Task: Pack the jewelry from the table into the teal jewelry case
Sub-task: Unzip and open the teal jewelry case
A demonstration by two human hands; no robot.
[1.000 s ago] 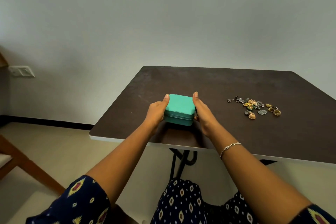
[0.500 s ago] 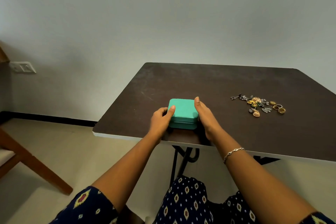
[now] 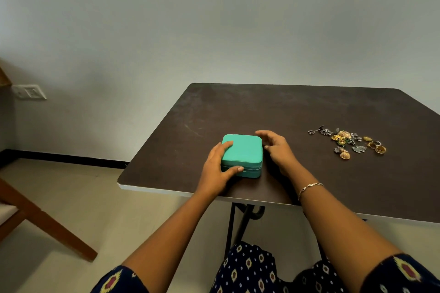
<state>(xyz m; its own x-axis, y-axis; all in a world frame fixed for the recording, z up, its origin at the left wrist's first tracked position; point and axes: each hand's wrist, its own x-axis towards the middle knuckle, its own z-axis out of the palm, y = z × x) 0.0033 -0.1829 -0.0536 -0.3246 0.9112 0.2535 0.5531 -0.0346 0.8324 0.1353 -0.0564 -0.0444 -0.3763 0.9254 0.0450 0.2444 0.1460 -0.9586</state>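
The teal jewelry case [image 3: 245, 153] lies closed and flat on the dark table [image 3: 297, 112], near its front edge. My left hand [image 3: 217, 169] grips the case's left side, fingers on the lid and thumb on the front wall by the zipper line. My right hand [image 3: 277, 151] hovers at the case's right side with its fingers spread, not clearly touching it. A heap of jewelry [image 3: 346, 141] with gold and silver earrings and rings lies on the table well to the right of the case.
A wooden chair leg [image 3: 47, 219] slants across the floor at the left. The table's folding metal legs [image 3: 240, 219] stand under its front edge, above my patterned lap. A wall socket [image 3: 29, 92] is on the left wall.
The case was held just above the table between both hands and now rests on it. My left hand shifted onto the lid and front; my right hand opened off the right side.
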